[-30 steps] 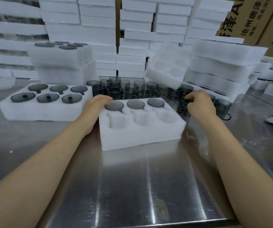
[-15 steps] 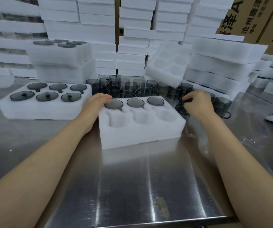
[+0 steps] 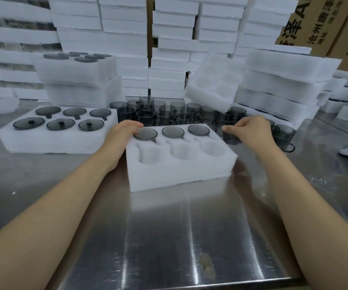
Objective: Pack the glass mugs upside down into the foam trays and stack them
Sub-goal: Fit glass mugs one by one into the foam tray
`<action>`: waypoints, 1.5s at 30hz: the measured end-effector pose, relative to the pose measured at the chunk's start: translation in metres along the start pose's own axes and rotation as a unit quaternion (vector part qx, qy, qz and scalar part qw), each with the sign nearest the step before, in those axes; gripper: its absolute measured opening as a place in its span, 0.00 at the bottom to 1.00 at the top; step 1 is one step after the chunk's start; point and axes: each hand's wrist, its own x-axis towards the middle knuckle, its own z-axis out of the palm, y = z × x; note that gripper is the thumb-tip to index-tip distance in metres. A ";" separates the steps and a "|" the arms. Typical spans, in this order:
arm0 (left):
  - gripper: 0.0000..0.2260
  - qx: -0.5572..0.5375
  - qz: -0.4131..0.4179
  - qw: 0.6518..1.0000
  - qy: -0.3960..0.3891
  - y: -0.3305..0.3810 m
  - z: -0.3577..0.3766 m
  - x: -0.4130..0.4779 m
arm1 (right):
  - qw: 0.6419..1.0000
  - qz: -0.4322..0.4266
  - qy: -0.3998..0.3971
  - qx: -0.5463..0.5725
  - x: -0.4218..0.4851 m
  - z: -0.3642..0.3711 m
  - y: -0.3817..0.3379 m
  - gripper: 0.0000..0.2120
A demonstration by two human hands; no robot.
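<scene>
Lying under the tray (image 3: 179,170), table (image 3: 168,237): steel.
Tray: far row holds three upturned mugs (image 3: 173,131); near pockets open.
Loose mugs (image 3: 164,114): crowded just behind the tray.
Left hand (image 3: 122,132): fingers curled over the tray's far-left corner.
Right hand (image 3: 250,130): clamped on a mug (image 3: 229,136) beside the tray's far-right corner.

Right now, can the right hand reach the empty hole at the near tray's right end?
Probably yes. The right hand holds a glass mug just beside that empty hole, nothing lies between, and the left hand is at the foam tray's other end.
</scene>
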 end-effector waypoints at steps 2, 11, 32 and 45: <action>0.11 -0.007 0.005 1.000 -0.001 0.001 -0.001 -0.001 | 0.997 -0.008 0.036 0.071 -0.001 -0.003 -0.008 0.21; 0.21 -0.029 0.081 0.995 0.055 0.005 0.005 -0.012 | 0.976 -0.063 -0.029 0.206 -0.014 -0.007 -0.033 0.24; 0.16 0.006 0.088 0.995 0.050 0.005 0.014 -0.011 | 0.957 -0.203 -0.205 -0.041 -0.022 -0.007 -0.034 0.12; 0.09 0.004 0.079 0.996 0.048 0.002 0.013 -0.007 | 0.925 -0.303 -0.153 -0.169 -0.037 0.019 -0.048 0.25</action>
